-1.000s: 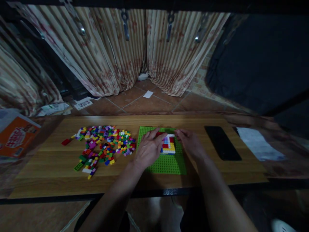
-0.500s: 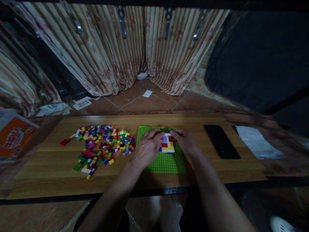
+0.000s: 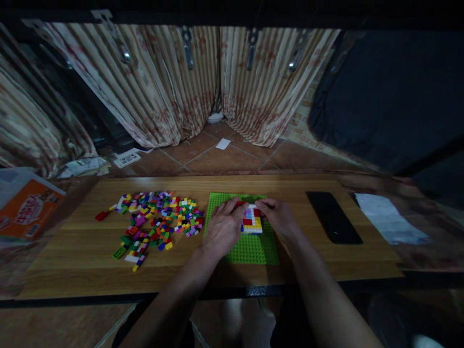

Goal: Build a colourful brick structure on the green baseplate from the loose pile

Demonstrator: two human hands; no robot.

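A square toy-brick build (image 3: pixel 253 223) of yellow, red, white and blue bricks sits on the green baseplate (image 3: pixel 250 252). My left hand (image 3: pixel 224 227) grips the build's left side, its fingers curled over the far left part and hiding it. At the far right corner, my right hand (image 3: pixel 278 216) pinches the edge of the build with thumb and fingers together, beside a white brick there. Whether a separate small brick is between those fingertips cannot be made out.
Loose coloured bricks (image 3: pixel 159 217) lie in a spread pile left of the baseplate on the wooden table (image 3: pixel 83 251). A black phone (image 3: pixel 333 217) lies to the right, with white paper (image 3: pixel 387 218) beyond it. An orange-printed bag (image 3: pixel 32 208) stands at far left.
The whole view has shifted, so the table sits slightly lower in the picture. Both hands stay at the build, with only slight finger movement.
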